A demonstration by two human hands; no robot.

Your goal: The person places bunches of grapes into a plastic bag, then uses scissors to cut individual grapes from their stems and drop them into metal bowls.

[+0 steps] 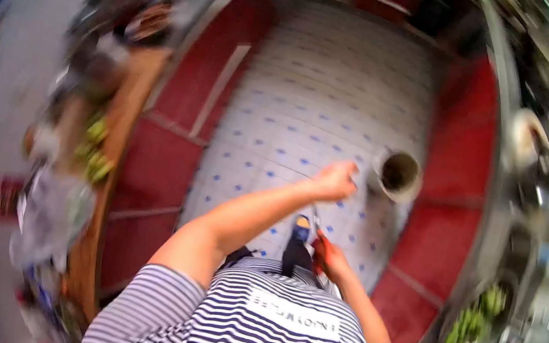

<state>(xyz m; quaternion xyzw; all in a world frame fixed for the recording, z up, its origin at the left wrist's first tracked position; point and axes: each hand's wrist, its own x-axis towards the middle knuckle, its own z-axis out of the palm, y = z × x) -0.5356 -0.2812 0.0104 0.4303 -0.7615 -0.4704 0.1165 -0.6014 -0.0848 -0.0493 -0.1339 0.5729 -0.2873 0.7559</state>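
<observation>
In the head view, the person in a navy-and-white striped short-sleeved shirt stood on a pale tiled floor with small blue diamonds, between two rows of dark red cabinets. The left hand was stretched forward across the body with its fingers curled inward, just short of a round, pale bucket with a dark inside. Whether those fingers pinched something small could not be told through the blur.

The right hand, lower and nearer the body, was closed around a slim red-handled metal tool, whose narrow silvery end pointed forward, below the left hand. The tool was too smeared to identify further. The bucket stood upright on the floor, in front of the right-hand cabinets and apart from both hands.

Off to the left, yellow-green produce lay on a brown wooden counter; on the right, bright green vegetables sat in or by the sink area.

The step in hand seemed to be handling beside the bucket, with the tool kept gripped. A next move there would call for keeping the tool's tip clear of the left fingers and judging the bucket's rim carefully.
</observation>
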